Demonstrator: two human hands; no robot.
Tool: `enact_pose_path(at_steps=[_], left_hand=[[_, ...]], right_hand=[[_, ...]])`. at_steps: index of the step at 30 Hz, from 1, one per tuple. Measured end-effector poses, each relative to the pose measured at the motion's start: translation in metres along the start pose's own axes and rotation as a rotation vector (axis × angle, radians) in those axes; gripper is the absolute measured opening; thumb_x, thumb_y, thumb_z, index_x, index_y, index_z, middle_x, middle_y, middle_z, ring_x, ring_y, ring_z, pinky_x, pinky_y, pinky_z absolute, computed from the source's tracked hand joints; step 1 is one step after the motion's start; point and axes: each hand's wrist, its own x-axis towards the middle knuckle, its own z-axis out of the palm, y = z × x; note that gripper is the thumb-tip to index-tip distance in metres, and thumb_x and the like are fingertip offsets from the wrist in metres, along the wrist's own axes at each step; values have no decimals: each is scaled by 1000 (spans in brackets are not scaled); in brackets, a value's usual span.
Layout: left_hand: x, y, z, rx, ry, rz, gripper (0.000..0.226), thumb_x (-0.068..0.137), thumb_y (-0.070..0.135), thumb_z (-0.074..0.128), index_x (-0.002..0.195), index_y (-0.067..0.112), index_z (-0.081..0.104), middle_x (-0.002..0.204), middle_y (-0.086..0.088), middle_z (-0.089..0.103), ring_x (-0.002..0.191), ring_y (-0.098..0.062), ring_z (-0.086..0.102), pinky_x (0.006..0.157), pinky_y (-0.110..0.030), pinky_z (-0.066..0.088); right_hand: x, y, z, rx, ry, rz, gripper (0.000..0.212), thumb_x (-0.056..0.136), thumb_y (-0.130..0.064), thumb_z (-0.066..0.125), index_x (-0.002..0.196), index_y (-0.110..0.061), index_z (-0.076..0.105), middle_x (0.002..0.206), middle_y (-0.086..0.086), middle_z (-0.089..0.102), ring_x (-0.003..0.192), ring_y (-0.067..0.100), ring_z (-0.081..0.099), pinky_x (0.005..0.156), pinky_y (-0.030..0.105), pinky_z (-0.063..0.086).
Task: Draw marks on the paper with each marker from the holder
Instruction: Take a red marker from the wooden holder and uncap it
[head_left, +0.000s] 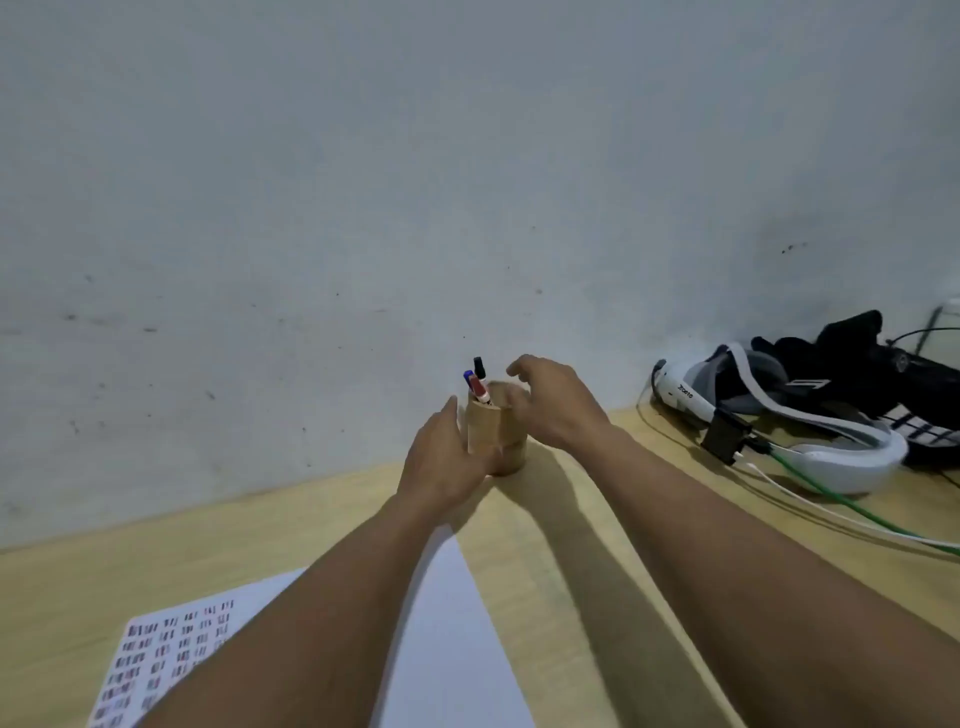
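Note:
A tan cylindrical holder (498, 431) stands on the wooden table (582, 530) close to the wall. Three markers stick out of its top: a black-capped one (479, 367), a blue-capped one (468, 377) and a red one (479, 388). My left hand (441, 457) wraps the holder's left side and grips it. My right hand (550, 400) hovers at the holder's right rim with fingers spread, holding nothing. A white sheet of paper (447, 639) lies near me, partly under my left forearm; its left part carries several rows of small coloured marks (156, 660).
A white and grey headset (789, 415) with black straps lies at the right against the wall. White and green cables (857, 512) run from it across the table toward the right edge. A pale wall (363, 208) rises just behind the holder.

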Motion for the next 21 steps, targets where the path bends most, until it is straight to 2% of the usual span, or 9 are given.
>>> enact_pose_path(at_steps=[2,4,5,7,9,11,15,21], left_hand=[[7,-4,8,-75,23,-2,50,75,35,77,113,13,54,112,-2,66,105,-24,62,77,-37,52],[13,-11,16,-108,11,-34,40,70,25,78,99,15,53,97,0,67,86,-19,63,69,-37,56],[15,-15,20,-145,1,-45,38,71,18,77,101,16,54,97,2,67,81,-14,62,65,-29,56],[16,-14,26,-204,-10,-36,47,76,2,71,118,19,56,103,5,66,77,-2,59,55,-10,49],[16,-14,29,-224,2,-26,57,80,-10,61,129,17,54,103,5,63,73,1,55,51,-2,45],[16,-15,31,-230,27,-15,57,82,-11,55,132,15,53,103,3,63,73,-1,55,53,-1,45],[16,-15,33,-225,63,6,58,83,-6,60,136,16,53,107,-1,68,76,-5,58,54,-3,44],[15,-12,33,-288,36,-40,55,80,-8,65,128,17,56,108,-1,66,74,-1,56,50,0,42]], right_hand=[[6,1,8,23,-14,-12,33,99,-28,53,124,-13,68,121,5,70,110,24,63,82,33,50],[11,-1,15,61,-40,-6,27,97,-29,55,111,-14,72,105,2,73,95,21,66,76,33,53],[14,0,19,85,-54,1,25,96,-30,56,107,-15,73,98,1,73,88,20,66,74,34,55],[17,2,24,107,-57,13,24,94,-30,58,101,-15,75,87,1,71,76,20,63,68,33,52],[17,3,28,108,-27,26,22,93,-29,59,97,-16,76,83,2,71,73,21,62,63,31,48],[18,5,32,116,-6,25,21,93,-32,60,94,-18,76,82,1,71,75,23,64,64,31,48],[17,4,33,66,40,-12,23,93,-32,60,91,-16,76,85,2,74,83,26,67,76,39,55],[14,-4,22,105,231,-55,28,99,-30,57,99,-4,69,96,6,72,84,23,64,72,40,54]])
